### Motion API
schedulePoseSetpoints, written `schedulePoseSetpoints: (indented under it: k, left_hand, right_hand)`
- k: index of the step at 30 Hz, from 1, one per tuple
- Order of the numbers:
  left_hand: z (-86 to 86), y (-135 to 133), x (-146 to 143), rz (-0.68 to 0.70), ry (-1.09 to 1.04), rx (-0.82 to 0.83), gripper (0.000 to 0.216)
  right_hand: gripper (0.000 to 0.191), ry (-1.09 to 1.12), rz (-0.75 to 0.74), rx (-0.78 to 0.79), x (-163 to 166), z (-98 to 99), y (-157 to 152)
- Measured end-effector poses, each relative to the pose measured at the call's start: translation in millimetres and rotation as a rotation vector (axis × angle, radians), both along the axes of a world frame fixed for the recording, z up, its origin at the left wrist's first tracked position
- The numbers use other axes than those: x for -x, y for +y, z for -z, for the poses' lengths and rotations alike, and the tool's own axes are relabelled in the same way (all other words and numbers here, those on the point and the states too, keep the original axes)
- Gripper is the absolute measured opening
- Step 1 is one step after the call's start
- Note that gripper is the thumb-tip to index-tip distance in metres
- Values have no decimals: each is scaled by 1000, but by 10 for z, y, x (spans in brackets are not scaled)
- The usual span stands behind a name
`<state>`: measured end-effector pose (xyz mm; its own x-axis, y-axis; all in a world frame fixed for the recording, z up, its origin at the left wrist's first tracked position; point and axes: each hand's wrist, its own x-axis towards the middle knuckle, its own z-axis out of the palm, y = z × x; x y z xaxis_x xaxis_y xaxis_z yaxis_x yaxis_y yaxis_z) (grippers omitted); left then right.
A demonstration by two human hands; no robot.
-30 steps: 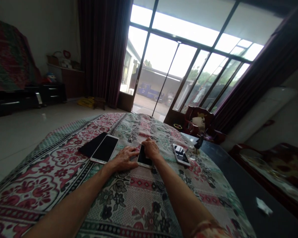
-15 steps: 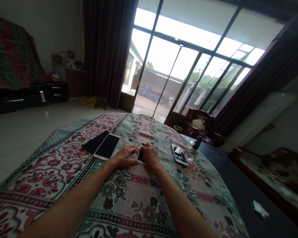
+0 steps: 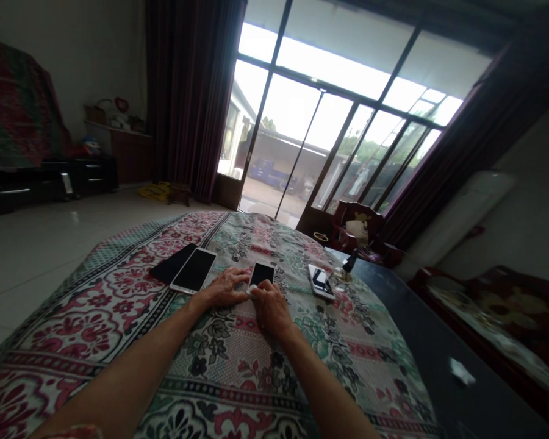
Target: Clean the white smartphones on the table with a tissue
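A white-framed smartphone (image 3: pixel 262 272) with a dark screen lies face up on the patterned cloth in front of me. My left hand (image 3: pixel 227 287) rests flat by its left edge, fingers stretched out and the thumb near its lower left corner. With its fingers pinched, my right hand (image 3: pixel 272 308) presses a small white wad of tissue (image 3: pixel 252 288) at the phone's lower end, covering part of it. To the left, a larger white phone (image 3: pixel 194 271) partly overlaps a flat black item (image 3: pixel 171 266). Another white phone (image 3: pixel 321 282) lies to the right, its screen reflecting window light.
The floral cloth (image 3: pixel 210 390) covers a rounded surface. At its right edge stands a small dark object (image 3: pixel 349 262) on a clear base. Beyond is a dark tabletop (image 3: pixel 407 317) with a crumpled white tissue (image 3: pixel 462 372). A wooden chair (image 3: pixel 357 222) stands near the glass doors.
My right hand has slid down the middle phone towards me, uncovering its screen, and the white wad now shows at its fingertips. My left hand stays beside the phone. The view has shifted slightly.
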<state>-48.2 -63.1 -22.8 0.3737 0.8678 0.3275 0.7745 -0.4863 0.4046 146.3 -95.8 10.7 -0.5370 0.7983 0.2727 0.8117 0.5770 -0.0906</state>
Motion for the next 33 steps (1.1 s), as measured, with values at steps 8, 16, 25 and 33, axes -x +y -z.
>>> schedulePoseSetpoints:
  k: [8,16,25,33]
  left_hand:
    - [-5,-6,-4,-4,0,10,52]
    - [-38,-26,-15,-15,-8,55,52]
    - [-83,-52,-22,-20,0,55,52]
    - [-46,-27,-21,-16,-6,15,49]
  right_hand:
    - [25,4,-6,25,-138,-4,5]
    - [31,-34,58,33,-82,-53,522]
    - [28,-64,115,50,69,-92,1040]
    - [30,-40,131,22,203,-46,1250]
